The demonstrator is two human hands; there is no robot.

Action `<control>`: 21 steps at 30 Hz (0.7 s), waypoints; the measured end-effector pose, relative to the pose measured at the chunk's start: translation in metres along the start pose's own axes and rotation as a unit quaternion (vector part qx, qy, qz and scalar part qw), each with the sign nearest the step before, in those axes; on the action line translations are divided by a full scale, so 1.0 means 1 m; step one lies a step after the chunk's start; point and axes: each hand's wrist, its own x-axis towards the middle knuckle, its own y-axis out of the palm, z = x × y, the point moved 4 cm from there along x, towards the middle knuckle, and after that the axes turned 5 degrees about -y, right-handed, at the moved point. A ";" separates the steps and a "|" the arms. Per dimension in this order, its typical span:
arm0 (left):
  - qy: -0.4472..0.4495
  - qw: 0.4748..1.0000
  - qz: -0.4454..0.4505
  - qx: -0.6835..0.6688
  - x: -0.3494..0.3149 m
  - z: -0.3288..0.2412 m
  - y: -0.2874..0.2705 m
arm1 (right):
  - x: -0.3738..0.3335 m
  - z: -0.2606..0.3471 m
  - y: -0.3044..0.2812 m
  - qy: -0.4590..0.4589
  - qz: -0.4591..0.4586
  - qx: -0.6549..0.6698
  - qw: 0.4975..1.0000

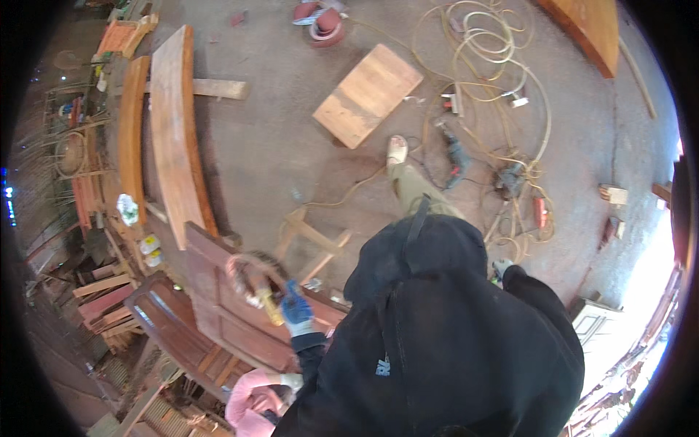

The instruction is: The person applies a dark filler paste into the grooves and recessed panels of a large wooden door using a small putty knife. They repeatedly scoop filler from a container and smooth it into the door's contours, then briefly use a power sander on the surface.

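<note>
My left hand [297, 312], in a blue and grey glove, reaches out over a brown panelled wooden door [218, 291]. Its fingers look closed, though what they hold is too blurred to make out. Against that hand is a small yellow piece [272, 310], and just beyond lies a reddish ring-shaped thing [234, 273], like a loop of abrasive strip. My right hand [500, 269] wears a pale glove. It is low on my right side, largely covered by my black sleeve and jacket, so its fingers cannot be read.
Long wooden slabs [171, 124] lie at the left. A wooden board [369, 95] rests ahead of my foot. Coiled hoses [484, 36] and a power tool [457, 154] with cables spread over the floor. Someone in pink [251, 400] is close at lower left.
</note>
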 end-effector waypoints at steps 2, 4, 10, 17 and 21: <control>-0.215 0.963 0.153 -0.058 0.037 0.010 0.084 | 0.029 0.073 0.027 -0.077 -0.023 0.008 0.997; -0.261 0.959 0.051 -0.093 0.053 0.046 0.117 | 0.050 0.217 -0.009 -0.202 -0.077 0.004 0.976; -0.383 0.919 0.055 0.071 0.298 0.146 0.191 | 0.021 0.429 -0.004 -0.269 -0.176 0.218 0.922; -0.288 0.910 0.059 0.292 0.546 0.275 0.247 | -0.026 0.338 0.062 -0.049 -0.274 0.214 0.936; -0.315 0.875 0.059 0.362 0.675 0.280 0.197 | -0.031 0.423 0.072 -0.095 -0.279 0.184 0.938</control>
